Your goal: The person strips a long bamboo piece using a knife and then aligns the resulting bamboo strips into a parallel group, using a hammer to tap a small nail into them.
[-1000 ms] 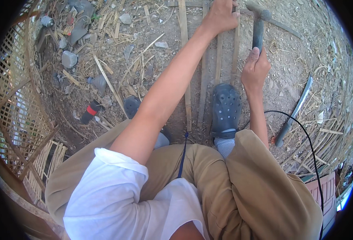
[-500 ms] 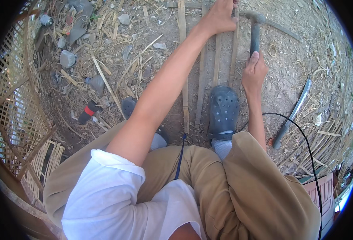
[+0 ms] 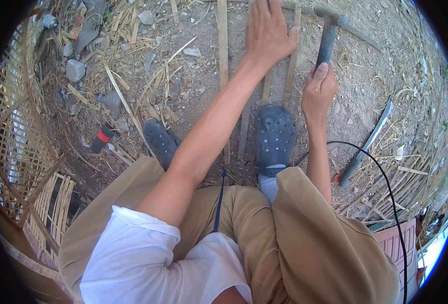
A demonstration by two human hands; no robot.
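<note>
My left hand [image 3: 270, 33] lies palm down with fingers stretched out over long flat wooden strips [image 3: 223, 55] on the dirt. Its fingertips reach the top edge of the view, near a strip laid crosswise. Closed around the dark handle of a hammer [image 3: 327, 44], my right hand [image 3: 319, 92] holds it with the head pointing away from me. The hammer head is over or beside the crosswise strip [image 3: 362, 37]; I cannot tell if they touch. My right foot, in a dark blue clog [image 3: 276, 134], is over the near ends of some strips.
A long-bladed knife [image 3: 368, 142] lies on the ground at the right, beyond a black cable [image 3: 386, 177]. Stones [image 3: 75, 71], wood scraps and a black-and-red cylindrical object [image 3: 102, 138] lie at the left. A woven lattice panel [image 3: 18, 121] stands at the far left.
My left hand has gone from a closed grip at the strips to lying open and flat, slightly nearer. My right hand still holds the hammer, now tilted a little. The view has shifted slightly.
</note>
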